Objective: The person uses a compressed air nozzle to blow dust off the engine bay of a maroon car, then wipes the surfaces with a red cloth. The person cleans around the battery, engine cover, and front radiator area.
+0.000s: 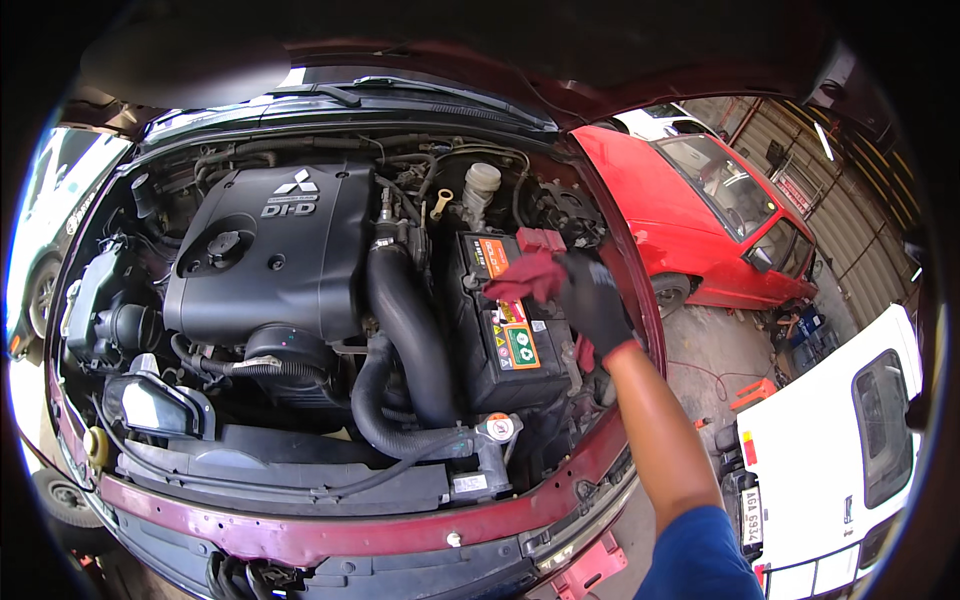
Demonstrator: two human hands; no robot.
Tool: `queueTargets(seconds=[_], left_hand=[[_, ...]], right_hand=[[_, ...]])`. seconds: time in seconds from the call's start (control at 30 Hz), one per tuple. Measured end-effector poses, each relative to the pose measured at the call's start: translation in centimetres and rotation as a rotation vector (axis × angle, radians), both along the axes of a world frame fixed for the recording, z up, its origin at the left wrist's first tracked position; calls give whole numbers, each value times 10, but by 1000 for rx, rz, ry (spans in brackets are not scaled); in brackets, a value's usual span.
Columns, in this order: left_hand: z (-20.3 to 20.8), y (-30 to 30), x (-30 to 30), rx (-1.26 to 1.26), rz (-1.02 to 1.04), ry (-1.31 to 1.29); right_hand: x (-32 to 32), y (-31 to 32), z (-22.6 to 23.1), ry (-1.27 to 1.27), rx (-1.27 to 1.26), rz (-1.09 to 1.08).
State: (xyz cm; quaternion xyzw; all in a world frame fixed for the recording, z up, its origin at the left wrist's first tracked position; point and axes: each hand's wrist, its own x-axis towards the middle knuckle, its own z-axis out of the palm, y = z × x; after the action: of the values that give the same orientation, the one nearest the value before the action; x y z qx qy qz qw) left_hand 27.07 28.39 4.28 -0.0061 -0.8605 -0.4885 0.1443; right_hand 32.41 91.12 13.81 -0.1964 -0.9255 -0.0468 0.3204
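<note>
My right hand [592, 305], in a black glove with a red cuff, reaches over the right side of the engine bay. It is closed on a bunched red cloth [527, 277], which lies against the top of a black car battery [515, 385] with orange and yellow labels. A red terminal cover [541, 240] sits at the battery's far end, just beyond the cloth. At the lower edge, the black-gloved fingers of my left hand [238, 578] show in part. They rest apart on the car's front panel, with nothing seen in them; the rest of that hand is out of view.
A black engine cover [275, 250] and a thick black hose [412, 335] lie left of the battery. The radiator cap [499, 428] is near the front, and the raised hood hangs overhead. A red car [690, 215] and a white vehicle [835, 445] stand at the right.
</note>
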Motion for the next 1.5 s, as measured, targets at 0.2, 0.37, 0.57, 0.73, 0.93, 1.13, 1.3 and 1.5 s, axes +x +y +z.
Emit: queueTargets(seconds=[0.2,0.37,0.57,0.73,0.93,1.13,1.3,1.5], left_hand=[[-3,-5,-9,-238,-47,146],[-5,-3,-3,-42,13,8],[2,1,2,-18,-12,-10],[-3,-2,-2,-105,-13,60],[-10,-6,-9,-253,-50,121],[-16,-7,-7,-210,9,50],[-19,-11,-7,-215,-5,16],[-21,-13,-8,-250,-27,33]], right_hand=[[-159,22,-70,-461,353,162],[-149,83,-82,-362,-11,423],[-46,74,-40,-346,-381,105],[-61,118,9,-74,-209,12],[-114,131,-22,-65,202,200],[-94,133,-16,-242,-77,-368],[-63,121,-20,-133,14,23],[-50,143,25,-512,-645,108]])
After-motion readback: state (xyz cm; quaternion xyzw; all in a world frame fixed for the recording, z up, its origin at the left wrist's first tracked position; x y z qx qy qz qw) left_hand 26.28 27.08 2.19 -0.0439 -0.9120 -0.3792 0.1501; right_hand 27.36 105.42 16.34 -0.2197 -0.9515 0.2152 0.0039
